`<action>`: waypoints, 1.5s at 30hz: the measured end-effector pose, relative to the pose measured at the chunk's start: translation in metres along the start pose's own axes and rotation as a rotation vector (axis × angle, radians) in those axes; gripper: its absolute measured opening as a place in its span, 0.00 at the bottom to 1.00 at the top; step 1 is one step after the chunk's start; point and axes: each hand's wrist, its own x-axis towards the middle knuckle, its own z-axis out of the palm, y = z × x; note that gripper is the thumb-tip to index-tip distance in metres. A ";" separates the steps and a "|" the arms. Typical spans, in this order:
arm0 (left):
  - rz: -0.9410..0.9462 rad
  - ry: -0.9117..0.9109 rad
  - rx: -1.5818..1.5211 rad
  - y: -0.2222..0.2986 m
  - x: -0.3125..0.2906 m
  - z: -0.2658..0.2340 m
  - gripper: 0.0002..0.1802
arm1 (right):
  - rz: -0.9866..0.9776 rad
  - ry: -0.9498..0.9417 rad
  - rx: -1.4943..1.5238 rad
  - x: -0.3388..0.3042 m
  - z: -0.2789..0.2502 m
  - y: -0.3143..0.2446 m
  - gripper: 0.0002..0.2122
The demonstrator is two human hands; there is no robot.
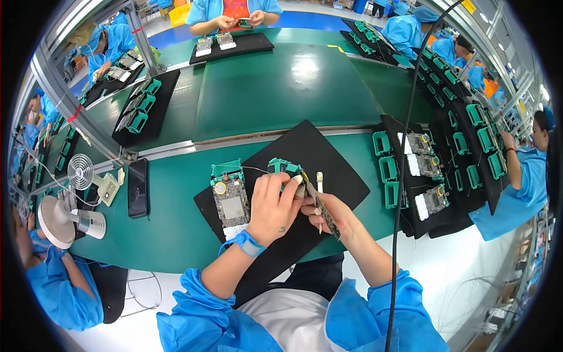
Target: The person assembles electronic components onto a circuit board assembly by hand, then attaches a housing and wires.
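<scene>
My right hand (pixel 337 218) grips a populated circuit board (pixel 328 220) tilted on edge over the black mat (pixel 346 176). My left hand (pixel 271 205) has its fingers closed at the board's upper end, beside a green plastic frame (pixel 284 165); the fingers hide what exactly they pinch. A slim white stick-like tool (pixel 319 178) shows above and below my right fingers; whether I hold it cannot be told. Left of my left hand lies another circuit board (pixel 230 196) with a green frame at its top and a round yellow-rimmed part. A blue wrist strap (pixel 248 243) circles my left wrist.
A phone (pixel 138 188) and two small fans (pixel 57 222) stand at the left. Green frames (pixel 387 168) and boards (pixel 421 155) lie on dark mats at the right. A black cable (pixel 402 176) hangs in front. Co-workers sit around the green bench (pixel 170 234).
</scene>
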 end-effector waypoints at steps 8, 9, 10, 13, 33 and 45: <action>-0.114 0.075 -0.160 0.003 -0.011 -0.014 0.21 | 0.031 -0.157 0.110 -0.006 0.000 0.003 0.14; -0.117 0.072 -0.160 0.003 -0.012 -0.016 0.21 | 0.041 -0.148 0.073 -0.004 -0.002 0.003 0.14; -0.030 0.066 -0.057 0.003 -0.014 -0.018 0.21 | 0.052 -0.139 0.036 -0.003 -0.003 0.003 0.15; 0.063 0.045 0.100 0.007 -0.012 -0.022 0.20 | -0.001 0.029 -0.185 -0.006 0.008 0.007 0.15; 0.055 -0.155 -0.246 -0.020 -0.011 -0.039 0.18 | -0.329 0.292 -0.644 -0.006 0.002 0.018 0.17; -0.128 -0.343 0.010 -0.012 -0.038 -0.057 0.20 | -1.163 0.127 -1.602 -0.017 0.005 0.034 0.14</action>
